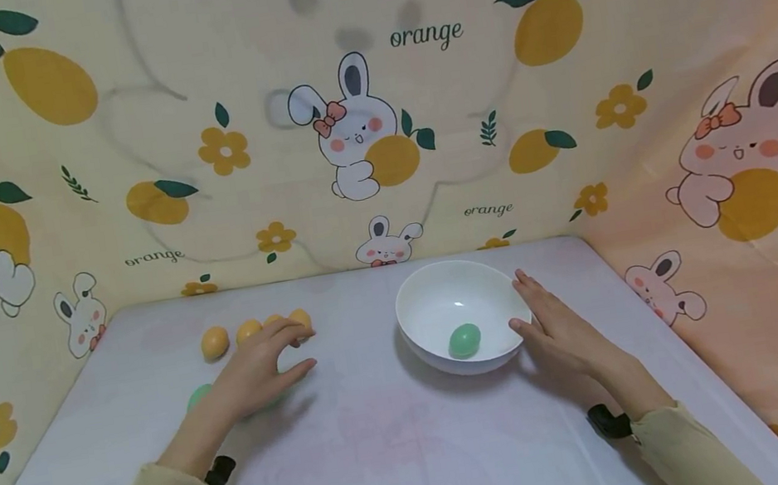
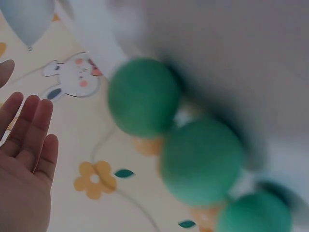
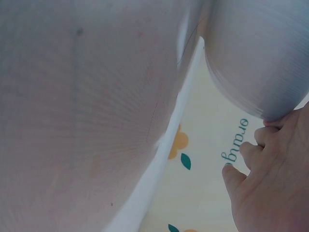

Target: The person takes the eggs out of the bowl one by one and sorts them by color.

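Note:
My left hand (image 1: 257,371) hovers over the left part of the table, thumb and fingers spread with nothing between them. Beyond its fingers lie several orange eggs (image 1: 214,343) in a row. A green egg (image 1: 198,395) shows beside the wrist; the left wrist view has three green eggs (image 2: 202,162) lined up, mostly hidden by my hand in the head view. A white bowl (image 1: 424,350) stands right of centre with one green egg (image 1: 464,340) inside. My right hand (image 1: 561,334) rests against the bowl's right side, fingers extended along the outside and thumb at the rim.
A white cloth covers the table (image 1: 391,460). Behind and at both sides hangs a cream curtain (image 1: 241,63) printed with rabbits and oranges. The bowl stands toward the table's back edge. Dark bands (image 1: 222,474) sit on both wrists.

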Tool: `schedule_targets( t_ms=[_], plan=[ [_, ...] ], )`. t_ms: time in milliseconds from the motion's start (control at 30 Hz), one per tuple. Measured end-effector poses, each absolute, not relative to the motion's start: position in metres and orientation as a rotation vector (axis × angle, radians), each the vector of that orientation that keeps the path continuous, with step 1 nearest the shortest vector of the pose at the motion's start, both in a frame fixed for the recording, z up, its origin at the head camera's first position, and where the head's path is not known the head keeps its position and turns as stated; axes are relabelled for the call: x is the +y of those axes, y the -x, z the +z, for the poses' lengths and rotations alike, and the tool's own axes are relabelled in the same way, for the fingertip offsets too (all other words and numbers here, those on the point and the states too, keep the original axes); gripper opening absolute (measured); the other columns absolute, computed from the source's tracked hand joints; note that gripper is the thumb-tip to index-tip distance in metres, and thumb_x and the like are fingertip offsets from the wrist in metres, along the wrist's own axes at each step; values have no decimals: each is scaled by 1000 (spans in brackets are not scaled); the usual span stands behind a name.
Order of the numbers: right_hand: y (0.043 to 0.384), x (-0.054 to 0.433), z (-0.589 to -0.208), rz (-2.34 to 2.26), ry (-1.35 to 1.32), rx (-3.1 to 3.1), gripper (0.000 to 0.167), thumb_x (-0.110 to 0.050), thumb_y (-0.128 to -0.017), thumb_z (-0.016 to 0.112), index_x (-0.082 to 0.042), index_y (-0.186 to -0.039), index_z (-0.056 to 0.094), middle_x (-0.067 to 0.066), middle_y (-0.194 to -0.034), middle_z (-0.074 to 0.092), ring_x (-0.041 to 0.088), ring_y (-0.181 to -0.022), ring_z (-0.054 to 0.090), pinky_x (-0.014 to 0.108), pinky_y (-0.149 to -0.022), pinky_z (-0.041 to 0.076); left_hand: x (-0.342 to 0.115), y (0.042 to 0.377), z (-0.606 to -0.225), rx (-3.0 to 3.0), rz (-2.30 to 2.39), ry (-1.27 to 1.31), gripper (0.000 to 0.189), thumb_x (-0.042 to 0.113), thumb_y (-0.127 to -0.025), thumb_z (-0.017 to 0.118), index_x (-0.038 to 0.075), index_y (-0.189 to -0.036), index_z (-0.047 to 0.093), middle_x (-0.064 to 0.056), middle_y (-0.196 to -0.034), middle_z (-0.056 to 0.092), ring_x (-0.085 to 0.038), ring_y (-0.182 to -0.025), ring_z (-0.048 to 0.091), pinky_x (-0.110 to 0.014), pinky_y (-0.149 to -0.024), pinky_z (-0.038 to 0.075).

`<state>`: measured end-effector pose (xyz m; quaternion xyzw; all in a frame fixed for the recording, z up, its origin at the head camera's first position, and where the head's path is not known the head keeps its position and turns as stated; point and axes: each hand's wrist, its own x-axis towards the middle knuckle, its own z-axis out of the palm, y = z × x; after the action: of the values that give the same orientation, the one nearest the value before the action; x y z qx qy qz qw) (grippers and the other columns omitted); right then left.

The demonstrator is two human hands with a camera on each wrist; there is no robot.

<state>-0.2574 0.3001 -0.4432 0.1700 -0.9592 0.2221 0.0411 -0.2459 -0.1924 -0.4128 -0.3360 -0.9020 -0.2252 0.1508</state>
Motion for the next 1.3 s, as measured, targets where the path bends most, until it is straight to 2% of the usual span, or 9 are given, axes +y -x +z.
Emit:
schedule_targets(
  t_ms=[400,767,1300],
  plan=[
    [258,301,-444,677,-529,-2929,80,-49,-108,48,-4,-166,16,11,-175,5,41,-158,10,64,-123,17,-131,263,-404,-2534,-838,1015,37,19,-93,81,12,-126,69,-1,-114,67,-13,-95,62,-30,-77,55],
    [258,301,-445,672,-518,-2935,81,-50,-108,48,-4,-166,16,11,-175,5,40,-159,10,64,-123,17,-77,280,-399,-2524,-865,1136,38,18,-94,80,10,-129,68,1,-118,66,-12,-97,62,-27,-76,55],
    [258,301,-446,659,-529,-2921,79,-51,-108,46,-3,-165,18,11,-175,7,40,-159,12,62,-124,18,-11,301,-402,-2666,-750,1338,37,27,-97,75,10,-130,69,1,-124,64,-12,-97,62,-25,-76,51]
  ],
)
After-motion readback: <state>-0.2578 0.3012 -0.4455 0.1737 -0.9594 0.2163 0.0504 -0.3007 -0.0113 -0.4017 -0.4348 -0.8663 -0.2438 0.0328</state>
